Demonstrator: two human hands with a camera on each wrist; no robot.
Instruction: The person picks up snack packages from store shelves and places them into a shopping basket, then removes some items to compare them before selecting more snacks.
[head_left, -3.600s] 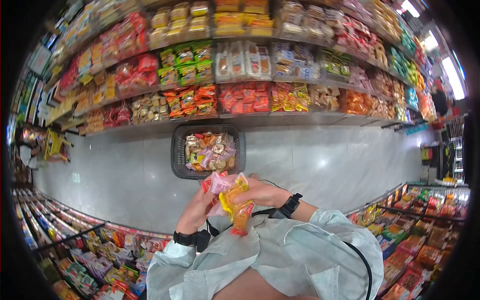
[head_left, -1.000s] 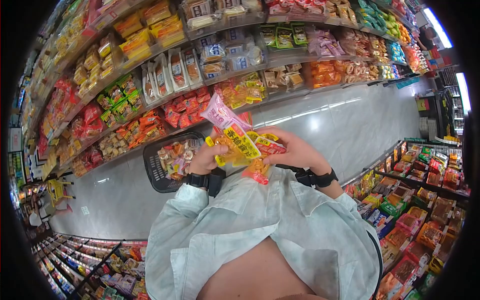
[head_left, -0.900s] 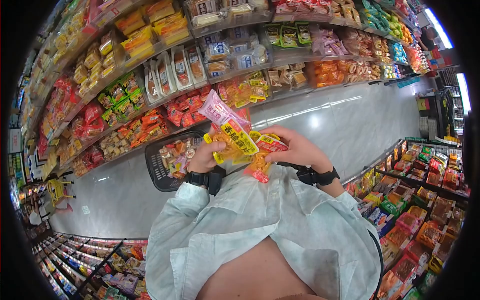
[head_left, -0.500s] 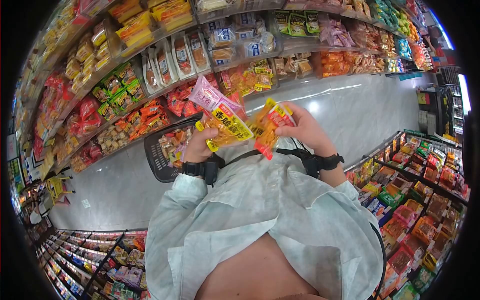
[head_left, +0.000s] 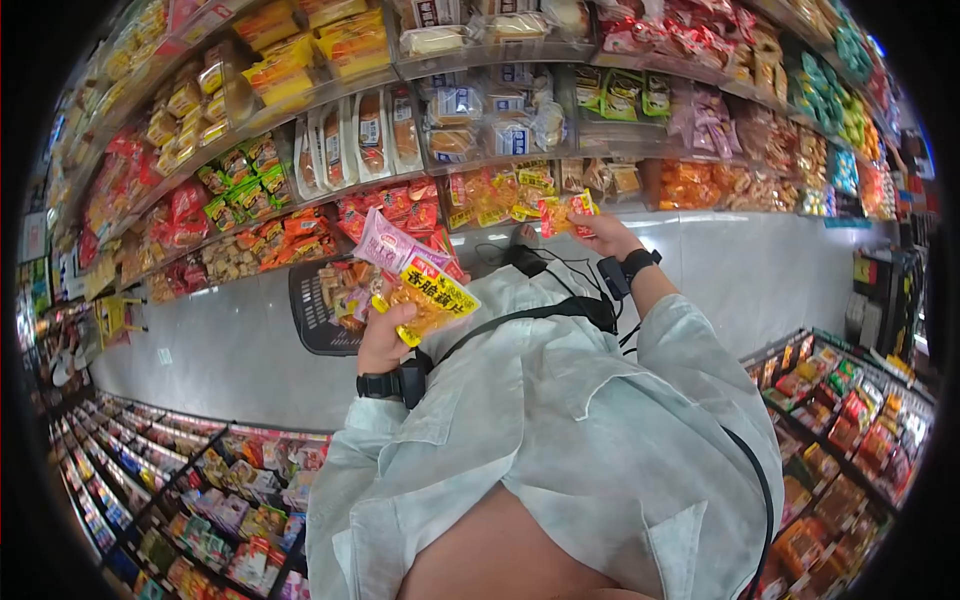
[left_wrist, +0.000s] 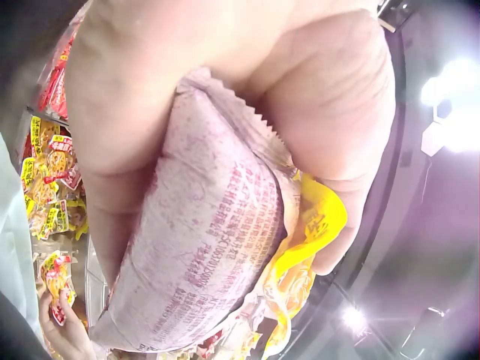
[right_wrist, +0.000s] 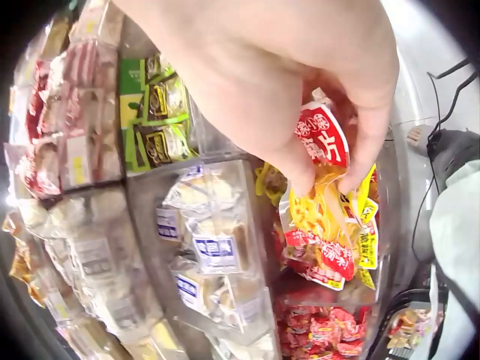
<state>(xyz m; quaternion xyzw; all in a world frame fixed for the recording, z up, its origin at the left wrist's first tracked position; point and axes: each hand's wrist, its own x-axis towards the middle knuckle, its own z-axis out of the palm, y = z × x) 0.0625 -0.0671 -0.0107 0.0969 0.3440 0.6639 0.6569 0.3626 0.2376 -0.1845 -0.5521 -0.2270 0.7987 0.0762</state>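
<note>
My left hand (head_left: 383,340) grips a purple snack packet (head_left: 392,243) together with a yellow-labelled snack packet (head_left: 438,300). In the left wrist view the purple packet (left_wrist: 202,225) lies between thumb and fingers, with the yellow wrapper (left_wrist: 319,214) behind it. Out to the right, my right hand (head_left: 610,238) pinches a small red-and-yellow snack packet (head_left: 562,213) by its end. That packet (right_wrist: 322,217) hangs from thumb and fingertips in the right wrist view, overlapping the shelf bin of similar yellow-and-red packets (head_left: 485,195).
Below the shelf, a black basket (head_left: 318,332) with several wrapped snacks stands on the grey floor (head_left: 225,355). Clear-fronted bins hold red packets (head_left: 385,205) and white-wrapped buns (head_left: 512,138). Display bins (head_left: 245,510) flank the person from behind. Black cables (head_left: 575,275) hang at the front.
My right hand has drawn away from the left, forward and right to the shelf, taking the red-and-yellow packet along. The left hand keeps its packets and has shifted slightly left and lower in view.
</note>
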